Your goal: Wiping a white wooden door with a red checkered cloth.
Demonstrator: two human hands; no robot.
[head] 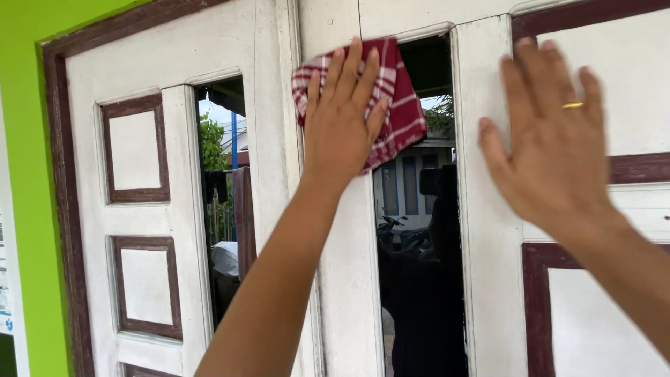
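Left hand (342,115) presses a checked cloth (398,105) flat-fingered at the door's (279,105) top pane — lower glass apparently unwiped — right hand (551,139) spread, empty.

The cloth (394,105) is dark red with a check pattern of white stripes. The door (349,279) is white, a little dirty and grey in places, and its frame (63,209) and the borders of its small panels (136,149) are dark brown-red. The panels themselves are white. The wall (28,174) on the side is bright green. On the right hand (551,139) a ring (573,105) is gold-coloured.
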